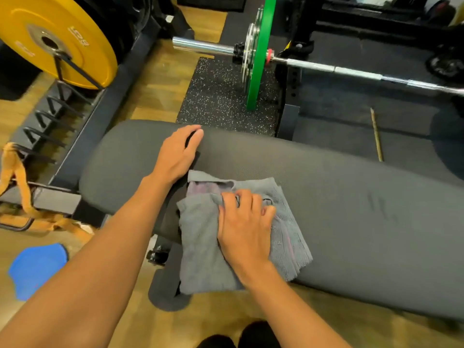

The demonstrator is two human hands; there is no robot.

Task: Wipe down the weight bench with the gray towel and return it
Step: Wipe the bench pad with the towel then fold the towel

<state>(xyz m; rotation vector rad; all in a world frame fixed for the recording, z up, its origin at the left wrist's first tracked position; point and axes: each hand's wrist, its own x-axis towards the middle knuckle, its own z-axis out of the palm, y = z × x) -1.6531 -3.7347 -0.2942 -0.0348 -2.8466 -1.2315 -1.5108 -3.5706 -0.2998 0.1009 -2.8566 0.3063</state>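
Right grip (244,222) is on the crumpled gray terry towel (206,247), palm down, fingers curled into a bunched fold near the cloth's far edge, so it's gripping the cloth, not just lying flat on it. The towel sits on the dark grey padded weight bench (351,197) towards its left end, and the towel's near-left part hangs off the pad's near edge.

Left grip (179,153) is spread, palm down on the bare pad just beyond the towel, fingertips at the pad's far edge, holding nothing. Can't tell if the wrist touches the towel.

Scuff marks show on the pad to the right of the towel.

Around it:
- chrome barbell (351,70) beyond the bench, carrying a thin green weight plate (259,59) with silver plates stacked against it
- black speckled rubber mat (221,96) under that plate
- big yellow bumper plate (75,33) upright in a black plate rack (50,116), far left
- thin wooden stick (376,136) lying on the dark floor mat (339,116) behind the bench
- orange strap (15,177) at the left edge
- flat blue object (37,267) on the wood-look floor (163,76), near left; blurred, can't identify it
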